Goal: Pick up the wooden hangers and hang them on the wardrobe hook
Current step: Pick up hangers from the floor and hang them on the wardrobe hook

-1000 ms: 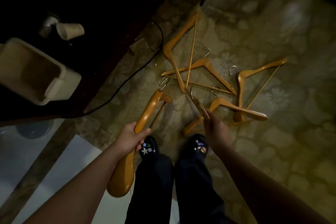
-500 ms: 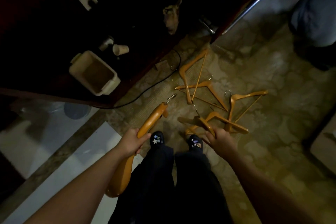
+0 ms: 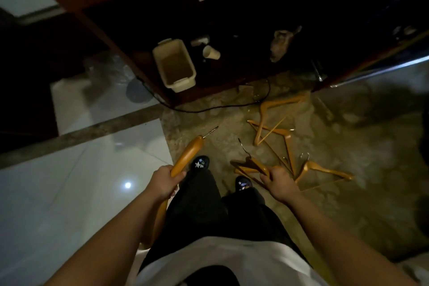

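My left hand (image 3: 163, 183) grips a thick wooden hanger (image 3: 189, 154) by its arm, the metal hook pointing away from me. My right hand (image 3: 279, 181) holds a second, thinner wooden hanger (image 3: 251, 166) above my right shoe. Several more wooden hangers lie on the patterned carpet to the right: one near the wardrobe base (image 3: 276, 105), one crossed under it (image 3: 276, 133), one closest to my right hand (image 3: 325, 170). No wardrobe hook is visible in the dark.
A dark wooden wardrobe opening (image 3: 232, 30) ahead holds a beige plastic bin (image 3: 175, 66) and a paper cup (image 3: 210, 52). A black cable (image 3: 209, 109) runs across the carpet edge. Glossy white tiles (image 3: 69, 181) lie to the left.
I have straightened up and the view has pulled back and turned left. Both hands keep their hangers; the right hand's hanger has lifted off the pile.
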